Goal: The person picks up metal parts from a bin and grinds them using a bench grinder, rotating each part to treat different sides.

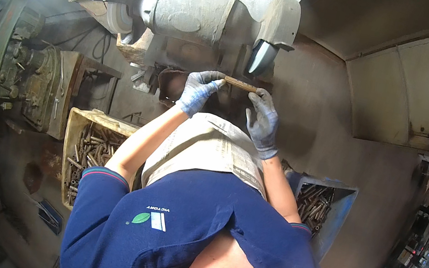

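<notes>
Between my two gloved hands a brownish slotted metal rod (pixel 241 85) is held level, one end in each hand's fingers. My left hand (pixel 200 90), in a grey-blue work glove, pinches its left end. At the right end, my right hand (pixel 263 117) grips with thumb and fingertips, its other fingers partly bent. Just beyond the rod stands a grey bench grinder (pixel 192 14). Its right wheel (pixel 263 57) sticks out below a guard, above and right of the rod and apart from it. The left wheel (pixel 119 18) is pale.
By my left arm is a yellowish crate (pixel 70 157) of metal rods. A blue-grey bin (pixel 339 216) with similar rods stands at my right. Green machinery (pixel 1 56) occupies the far left. A metal panel (pixel 400 92) stands at the far right. Sheets of newsprint (pixel 206 150) cover my lap.
</notes>
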`<state>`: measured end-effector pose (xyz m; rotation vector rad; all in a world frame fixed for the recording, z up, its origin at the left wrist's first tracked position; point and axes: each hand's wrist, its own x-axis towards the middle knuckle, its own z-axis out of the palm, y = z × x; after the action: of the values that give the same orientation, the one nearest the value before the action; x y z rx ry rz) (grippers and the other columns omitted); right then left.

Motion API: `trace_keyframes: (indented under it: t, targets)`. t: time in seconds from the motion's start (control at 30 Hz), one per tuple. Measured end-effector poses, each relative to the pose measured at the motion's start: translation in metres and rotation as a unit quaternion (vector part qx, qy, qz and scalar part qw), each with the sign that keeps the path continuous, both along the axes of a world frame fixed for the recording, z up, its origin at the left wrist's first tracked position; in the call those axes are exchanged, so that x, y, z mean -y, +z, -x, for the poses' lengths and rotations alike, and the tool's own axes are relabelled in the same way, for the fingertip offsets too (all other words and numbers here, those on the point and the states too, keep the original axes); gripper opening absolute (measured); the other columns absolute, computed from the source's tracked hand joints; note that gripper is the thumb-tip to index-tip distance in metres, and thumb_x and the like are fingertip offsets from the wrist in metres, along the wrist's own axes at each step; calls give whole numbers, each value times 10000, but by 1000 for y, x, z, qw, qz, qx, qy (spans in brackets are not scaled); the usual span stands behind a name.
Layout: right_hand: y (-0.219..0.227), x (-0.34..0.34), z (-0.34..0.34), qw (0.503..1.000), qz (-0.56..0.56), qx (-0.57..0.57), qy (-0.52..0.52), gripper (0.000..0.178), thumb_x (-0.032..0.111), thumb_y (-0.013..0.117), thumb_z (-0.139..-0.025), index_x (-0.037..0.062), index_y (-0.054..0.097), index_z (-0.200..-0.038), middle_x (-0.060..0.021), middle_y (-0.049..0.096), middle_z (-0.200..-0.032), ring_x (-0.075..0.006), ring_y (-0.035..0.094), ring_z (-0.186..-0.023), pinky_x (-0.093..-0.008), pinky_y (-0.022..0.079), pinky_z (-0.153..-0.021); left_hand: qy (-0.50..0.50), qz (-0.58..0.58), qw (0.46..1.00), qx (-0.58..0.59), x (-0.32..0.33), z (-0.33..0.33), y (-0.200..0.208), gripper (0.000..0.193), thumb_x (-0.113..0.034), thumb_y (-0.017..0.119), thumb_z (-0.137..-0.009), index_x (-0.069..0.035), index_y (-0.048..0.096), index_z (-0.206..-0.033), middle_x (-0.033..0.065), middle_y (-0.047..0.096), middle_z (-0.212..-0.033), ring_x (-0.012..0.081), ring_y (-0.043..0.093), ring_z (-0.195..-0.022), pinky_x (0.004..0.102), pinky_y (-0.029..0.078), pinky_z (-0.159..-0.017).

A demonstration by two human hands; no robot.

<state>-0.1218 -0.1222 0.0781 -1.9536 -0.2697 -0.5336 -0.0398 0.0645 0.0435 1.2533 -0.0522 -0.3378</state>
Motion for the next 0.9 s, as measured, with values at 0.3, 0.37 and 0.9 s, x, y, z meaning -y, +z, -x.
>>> trace_keyframes:
  t: [0.3,0.37,0.9]
  targets:
    - [40,7,38,995,66,63,27,430,291,692,-781,-10,625,-1080,-186,545,-1154,-306,522,-1111,-380,409,-951,-99,86,990,-58,-13,32,67,194,-74,607,-857,53,611,-1004,101,662,-866,138,635,-757,264,528,-708]
    - [36,9,38,995,69,64,13,422,283,688,-787,-12,622,-1082,-184,541,-1155,-299,514,-1117,-377,403,-957,-107,104,986,-74,-11,32,74,193,-93,603,-863,57,606,-986,113,659,-847,155,639,-748,284,535,-706]
    - [19,6,32,1000,-17,21,16,321,185,643,-830,-21,620,-1074,-175,535,-1154,-274,520,-1096,-353,419,-935,-48,-31,997,-58,4,28,68,154,-172,631,-859,-35,614,-790,54,620,-637,54,473,-428,188,350,-387]
